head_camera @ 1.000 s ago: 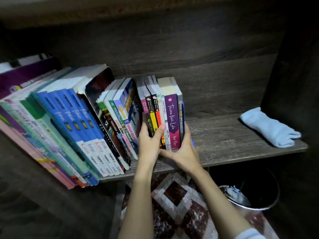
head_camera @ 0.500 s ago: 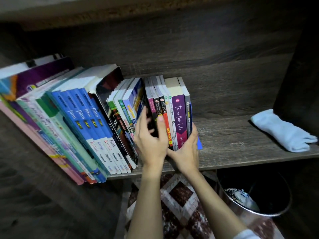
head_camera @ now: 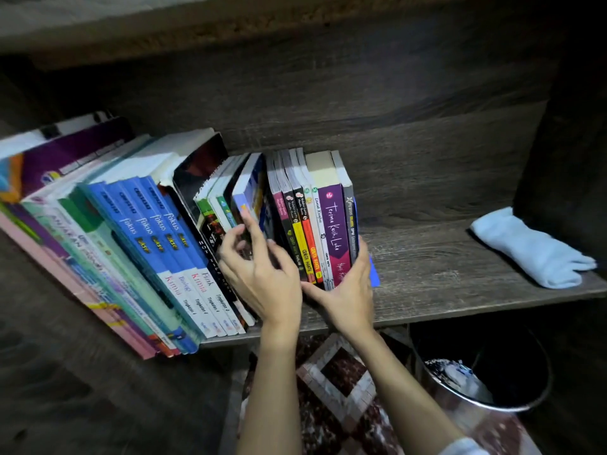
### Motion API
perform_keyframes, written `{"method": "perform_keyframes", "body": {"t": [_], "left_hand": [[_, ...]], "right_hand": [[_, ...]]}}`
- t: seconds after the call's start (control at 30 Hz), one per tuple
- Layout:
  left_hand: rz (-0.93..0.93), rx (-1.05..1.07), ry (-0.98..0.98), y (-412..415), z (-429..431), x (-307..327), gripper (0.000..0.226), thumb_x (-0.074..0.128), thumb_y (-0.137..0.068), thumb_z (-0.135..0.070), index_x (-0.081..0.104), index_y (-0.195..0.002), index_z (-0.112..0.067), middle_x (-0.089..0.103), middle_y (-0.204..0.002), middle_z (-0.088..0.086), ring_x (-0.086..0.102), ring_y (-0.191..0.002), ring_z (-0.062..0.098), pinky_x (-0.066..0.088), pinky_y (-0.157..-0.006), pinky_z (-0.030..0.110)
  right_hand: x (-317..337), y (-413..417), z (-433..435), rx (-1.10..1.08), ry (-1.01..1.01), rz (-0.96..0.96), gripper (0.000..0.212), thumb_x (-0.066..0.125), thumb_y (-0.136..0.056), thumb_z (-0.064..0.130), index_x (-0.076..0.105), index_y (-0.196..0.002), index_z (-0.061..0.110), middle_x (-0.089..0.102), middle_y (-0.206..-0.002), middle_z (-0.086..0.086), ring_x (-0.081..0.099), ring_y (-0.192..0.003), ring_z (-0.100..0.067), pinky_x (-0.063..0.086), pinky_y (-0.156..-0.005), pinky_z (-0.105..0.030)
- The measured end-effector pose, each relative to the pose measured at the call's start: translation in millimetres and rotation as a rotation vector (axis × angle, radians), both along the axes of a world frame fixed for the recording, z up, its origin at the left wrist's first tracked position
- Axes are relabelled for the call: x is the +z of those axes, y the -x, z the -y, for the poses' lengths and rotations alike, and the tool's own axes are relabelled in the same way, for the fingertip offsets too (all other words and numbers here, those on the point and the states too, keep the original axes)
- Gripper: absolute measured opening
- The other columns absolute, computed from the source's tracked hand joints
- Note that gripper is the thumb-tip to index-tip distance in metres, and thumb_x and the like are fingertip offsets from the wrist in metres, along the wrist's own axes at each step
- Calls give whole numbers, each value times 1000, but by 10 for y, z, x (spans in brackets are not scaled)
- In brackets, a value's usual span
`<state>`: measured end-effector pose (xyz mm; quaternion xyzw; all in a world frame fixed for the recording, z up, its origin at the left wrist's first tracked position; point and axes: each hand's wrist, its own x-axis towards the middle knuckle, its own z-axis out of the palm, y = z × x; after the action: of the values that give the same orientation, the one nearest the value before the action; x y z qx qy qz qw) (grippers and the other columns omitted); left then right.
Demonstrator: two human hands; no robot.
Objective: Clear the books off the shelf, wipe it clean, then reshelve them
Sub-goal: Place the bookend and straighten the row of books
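fingers of the left hand [head_camera: 262, 277] spread apart against the leaning books [head_camera: 243, 192]; right hand [head_camera: 348, 290] clamps the upright novels [head_camera: 335, 224] on the shelf [head_camera: 427, 274], cloth [head_camera: 528, 247] well apart.

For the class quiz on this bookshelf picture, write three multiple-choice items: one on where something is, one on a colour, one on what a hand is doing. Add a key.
1. Where does the pale blue cloth lie?
A) at the right end of the shelf
B) under the shelf
C) draped over the book tops

2. What colour is the spine reading "Terima Kasih Luka"?
A) green
B) purple
C) orange

3. What is the right hand doing?
A) resting flat on bare wood
B) gripping the upright batch of books
C) holding the cloth

Key:
1 A, it lies alone on bare wood at the far right.
2 B, the spine is purple with white lettering.
3 B, its thumb crosses the foot of the spines and its fingers wrap the batch's right side.
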<state>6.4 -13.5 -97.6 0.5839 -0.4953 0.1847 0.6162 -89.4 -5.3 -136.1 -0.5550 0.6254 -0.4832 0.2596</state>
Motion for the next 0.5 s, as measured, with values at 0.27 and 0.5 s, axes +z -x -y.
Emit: {"method": "perform_keyframes", "body": {"t": [0.27, 0.5], "left_hand": [[-435, -342, -75, 181, -73, 100, 62, 56, -87, 4, 34, -141, -18, 47, -140, 12, 48, -128, 19, 42, -105, 31], [-551, -355, -280, 145, -51, 164, 57, 57, -89, -1, 40, -140, -19, 52, -134, 0, 54, -109, 4, 41, -95, 12]], "right_hand": [[-24, -1, 5, -6, 30, 19, 126, 85, -58, 47, 1, -149, 23, 21, -154, -4, 26, -140, -21, 32, -109, -41], [-17, 157, -46, 102, 103, 169, 83, 49, -75, 37, 15, -150, 30, 51, -131, 6, 56, -109, -10, 41, -93, -26]]}}
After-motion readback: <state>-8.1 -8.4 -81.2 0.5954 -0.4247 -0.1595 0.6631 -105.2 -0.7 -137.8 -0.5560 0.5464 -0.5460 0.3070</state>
